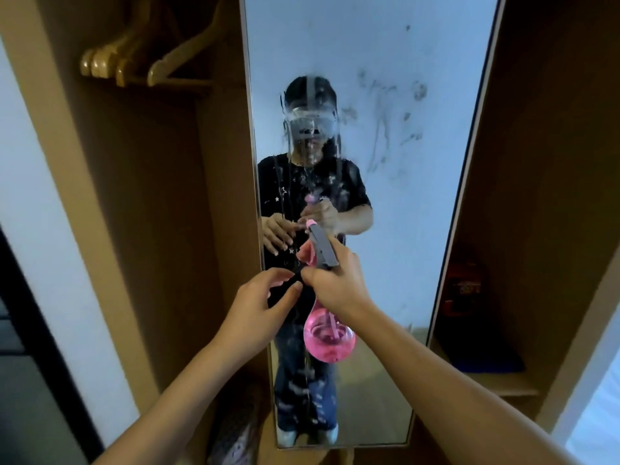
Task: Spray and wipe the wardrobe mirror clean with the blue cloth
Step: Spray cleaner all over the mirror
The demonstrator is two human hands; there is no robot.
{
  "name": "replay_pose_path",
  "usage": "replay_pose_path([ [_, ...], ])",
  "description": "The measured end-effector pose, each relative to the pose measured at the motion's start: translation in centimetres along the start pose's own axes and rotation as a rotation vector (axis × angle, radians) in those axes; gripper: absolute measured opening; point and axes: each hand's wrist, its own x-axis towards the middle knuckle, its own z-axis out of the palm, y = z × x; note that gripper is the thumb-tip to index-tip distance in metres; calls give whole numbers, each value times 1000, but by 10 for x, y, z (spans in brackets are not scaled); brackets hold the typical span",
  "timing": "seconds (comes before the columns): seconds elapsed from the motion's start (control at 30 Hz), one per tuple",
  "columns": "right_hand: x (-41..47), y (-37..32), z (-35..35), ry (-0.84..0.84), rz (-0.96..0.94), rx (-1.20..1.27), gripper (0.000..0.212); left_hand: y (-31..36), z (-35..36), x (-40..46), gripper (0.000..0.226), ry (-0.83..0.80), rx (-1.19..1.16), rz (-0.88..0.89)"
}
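Note:
The tall wardrobe mirror (402,95) stands straight ahead, smudged with dark marks on its right half and wet with running droplets in the middle. My right hand (339,283) grips a pink spray bottle (328,340) by its grey head, nozzle aimed at the glass. My left hand (261,303) hovers just left of the bottle's neck, fingers spread and curled, holding nothing. A blue cloth (486,360) lies folded on the low shelf to the right of the mirror.
Wooden hangers (134,58) hang in the open wardrobe bay on the left. A red object (464,286) stands on the right shelf behind the cloth. Patterned fabric (235,437) lies on the wardrobe floor at lower left.

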Motion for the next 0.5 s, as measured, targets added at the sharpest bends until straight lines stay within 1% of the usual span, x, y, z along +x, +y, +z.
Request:
replay_pose_path([
  [0.1,-2,5,10,18,36,25,19,-7,-7,-5,36,5,4,-17],
  [0.2,-6,10,17,19,51,24,19,-11,-10,-9,34,10,5,-27],
  [0.37,-14,17,26,-30,85,82,31,-19,-6,-15,33,2,20,-29],
  [0.43,-18,21,29,-30,100,109,32,-22,-3,-18,35,-8,21,-33],
  [0.5,-21,26,31,-33,114,84,33,-26,-1,-22,36,-31,42,-28],
])
